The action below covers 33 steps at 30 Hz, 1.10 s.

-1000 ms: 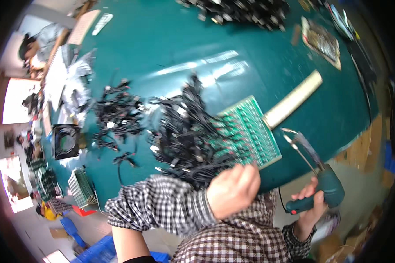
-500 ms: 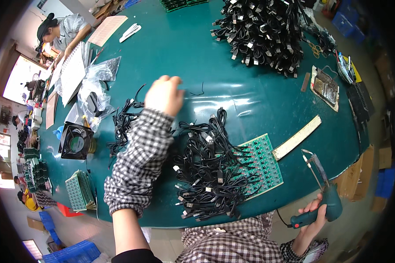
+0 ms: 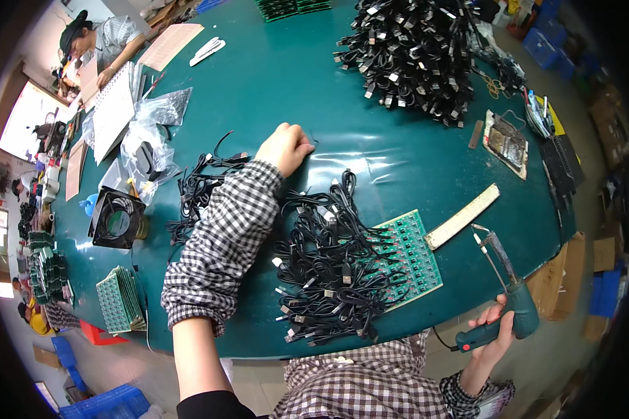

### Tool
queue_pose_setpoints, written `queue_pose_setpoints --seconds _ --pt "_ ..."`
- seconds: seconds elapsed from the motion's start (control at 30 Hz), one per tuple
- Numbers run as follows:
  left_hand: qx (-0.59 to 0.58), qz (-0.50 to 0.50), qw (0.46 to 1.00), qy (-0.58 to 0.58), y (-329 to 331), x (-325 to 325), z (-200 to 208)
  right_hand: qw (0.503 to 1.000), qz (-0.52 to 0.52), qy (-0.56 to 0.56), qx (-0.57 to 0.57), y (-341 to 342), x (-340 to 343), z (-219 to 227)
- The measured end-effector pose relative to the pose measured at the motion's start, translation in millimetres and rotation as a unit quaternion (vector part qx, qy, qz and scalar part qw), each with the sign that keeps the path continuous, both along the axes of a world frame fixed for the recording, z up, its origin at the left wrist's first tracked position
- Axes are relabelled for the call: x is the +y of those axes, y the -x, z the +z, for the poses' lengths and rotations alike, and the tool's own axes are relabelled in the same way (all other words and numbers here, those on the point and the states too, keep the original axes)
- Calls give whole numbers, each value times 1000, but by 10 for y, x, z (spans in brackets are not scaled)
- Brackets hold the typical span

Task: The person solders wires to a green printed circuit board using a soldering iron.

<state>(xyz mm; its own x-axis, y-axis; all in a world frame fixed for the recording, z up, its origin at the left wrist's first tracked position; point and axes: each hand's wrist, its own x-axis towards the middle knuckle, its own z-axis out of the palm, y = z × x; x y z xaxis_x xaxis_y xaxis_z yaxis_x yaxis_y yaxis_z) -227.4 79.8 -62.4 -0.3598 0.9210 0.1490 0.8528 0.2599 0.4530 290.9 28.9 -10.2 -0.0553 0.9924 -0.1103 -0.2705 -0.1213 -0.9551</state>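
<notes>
My left hand [image 3: 285, 149], in a checked sleeve, is over the middle of the table with its fingers curled together. A short black wire [image 3: 315, 142] pokes out at its fingertips, mostly covered by them. In my right hand [image 3: 493, 329] is a dark green soldering gun [image 3: 525, 311], its metal tip pointing up and away, beyond the table's front edge. Between the hands lies a heap of black USB cables [image 3: 328, 279], their ends spread over a green circuit board panel [image 3: 426, 269]. A smaller bunch of black cables [image 3: 196, 188] sits left of my forearm.
A big pile of black cables [image 3: 412, 59] stands at the far right. A pale strip [image 3: 463, 216] and a stained metal tray [image 3: 506, 145] lie at right. At left are a fan [image 3: 119, 218], stacked boards [image 3: 120, 300] and plastic bags [image 3: 150, 140]. Another person [image 3: 108, 42] works far left.
My left hand has moved right onto the short black wire, and its fingers have drawn together. The soldering gun stays in my right hand. The view has shifted slightly.
</notes>
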Motion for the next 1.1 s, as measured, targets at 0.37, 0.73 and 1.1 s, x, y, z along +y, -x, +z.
queue_pose_setpoints --seconds 0.37,0.73,1.1 --pt "87 310 947 0 1287 -614 370 996 -64 42 42 -12 168 -111" --pt "-40 203 976 63 661 122 -45 998 -45 33 35 191 256 -13" --pt "30 439 892 101 1600 -721 280 995 -88 35 38 132 328 42"
